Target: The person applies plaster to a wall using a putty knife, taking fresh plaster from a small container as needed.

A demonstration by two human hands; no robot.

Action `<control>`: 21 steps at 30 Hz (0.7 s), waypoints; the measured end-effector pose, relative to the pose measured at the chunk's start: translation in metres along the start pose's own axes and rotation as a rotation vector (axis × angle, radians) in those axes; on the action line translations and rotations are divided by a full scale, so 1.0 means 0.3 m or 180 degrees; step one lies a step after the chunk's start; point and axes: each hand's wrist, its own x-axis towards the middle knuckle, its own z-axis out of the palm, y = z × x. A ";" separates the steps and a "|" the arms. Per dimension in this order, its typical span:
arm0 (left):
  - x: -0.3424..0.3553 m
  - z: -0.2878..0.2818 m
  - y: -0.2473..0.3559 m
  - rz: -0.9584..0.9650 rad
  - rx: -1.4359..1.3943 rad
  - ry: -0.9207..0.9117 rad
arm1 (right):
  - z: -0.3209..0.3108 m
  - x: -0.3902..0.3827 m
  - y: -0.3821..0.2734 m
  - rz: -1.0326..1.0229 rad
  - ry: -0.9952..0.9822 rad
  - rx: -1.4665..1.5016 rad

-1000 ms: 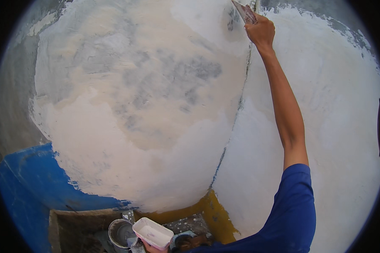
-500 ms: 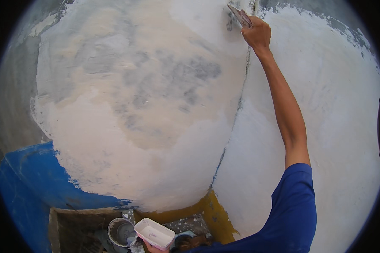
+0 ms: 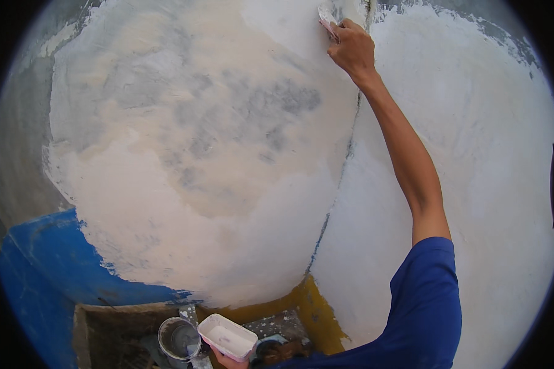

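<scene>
High up beside the wall's corner line, my right hand (image 3: 354,50) is closed around a putty knife (image 3: 329,24), its blade against the white-coated wall (image 3: 277,37). That arm stretches up at full reach from a blue sleeve. Low in the view, my left hand (image 3: 229,360) grips a small rectangular tub (image 3: 228,337) from below and the side. White paste lies inside the tub. Much of the left hand is hidden under it.
A round bucket (image 3: 180,338) with grey contents stands just left of the tub, by a concrete trough (image 3: 114,307). Blue paint (image 3: 49,246) covers the lower left wall; a yellow band (image 3: 317,313) runs along the bottom corner. A dark crack (image 3: 349,150) follows the corner upward.
My right hand has shifted left with the putty knife, and the blade has turned more upright. My left hand and the tub have barely moved.
</scene>
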 end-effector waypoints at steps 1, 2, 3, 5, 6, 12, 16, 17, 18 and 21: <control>-0.003 0.014 0.003 -0.0023 0.0054 0.0082 | -0.015 0.002 0.010 -0.0009 -0.0010 0.0009; -0.010 0.036 -0.002 -0.0074 0.0105 0.0151 | -0.061 0.016 0.049 0.0383 0.0024 0.0210; -0.005 0.033 -0.005 -0.0075 0.0099 0.0144 | -0.096 0.030 0.083 0.0790 0.0079 0.0428; 0.009 0.029 -0.009 -0.0142 0.0058 0.0117 | -0.111 0.084 0.162 0.1243 0.0139 0.0227; 0.005 0.049 -0.007 -0.0141 0.0066 0.0111 | -0.089 0.106 0.205 0.1263 0.0147 -0.0084; -0.077 0.210 0.002 -0.0198 -0.0167 0.0186 | 0.063 0.135 0.188 0.0430 0.0524 -0.0385; -0.099 0.249 0.001 -0.0087 -0.0075 0.0435 | -0.028 0.172 0.229 0.1545 -0.0322 0.0215; -0.101 0.239 0.000 -0.0080 -0.0047 0.0419 | -0.035 0.174 0.248 0.1543 -0.0320 0.0208; -0.095 0.218 -0.001 -0.0086 -0.0046 0.0414 | -0.039 0.175 0.263 0.1629 -0.0354 -0.0119; -0.070 0.170 0.009 -0.0087 -0.0003 0.0279 | -0.046 0.144 0.180 0.1819 -0.0383 -0.0351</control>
